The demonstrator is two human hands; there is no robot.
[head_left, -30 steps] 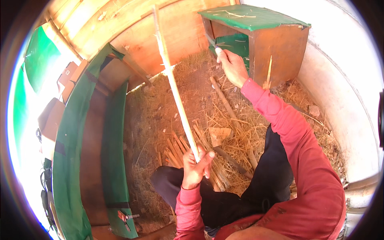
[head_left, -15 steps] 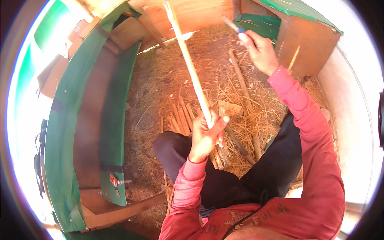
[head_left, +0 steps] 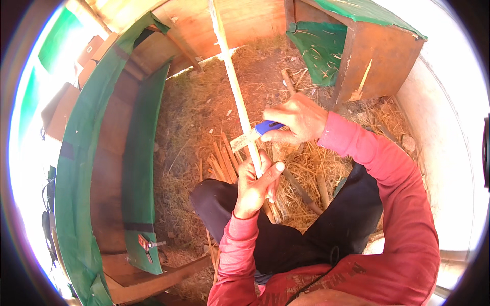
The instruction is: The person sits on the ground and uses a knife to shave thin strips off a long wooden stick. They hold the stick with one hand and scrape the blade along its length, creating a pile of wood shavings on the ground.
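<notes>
My left hand [head_left: 256,184] is closed around the lower part of a long, pale wooden stick [head_left: 233,76], which slants up and away to the left. In my right hand [head_left: 301,120] is a knife [head_left: 245,138] with a blue handle and a broad, flat blade. The blade lies across the stick a little above my left hand, touching it or just in front of it. Below my left hand, several split wooden pieces [head_left: 223,162] lie on the ground between my bent legs.
Straw-like shavings [head_left: 326,168] and a round pole [head_left: 288,81] cover the ground ahead. A green-covered wooden shelf [head_left: 76,168] runs along the left, with a red-and-metal tool [head_left: 145,243] on its lower board. A wooden box [head_left: 380,61] stands at the far right.
My right hand has swung the knife down and left, from raised at the upper right to against the stick. My left hand still grips the stick, nearly in place.
</notes>
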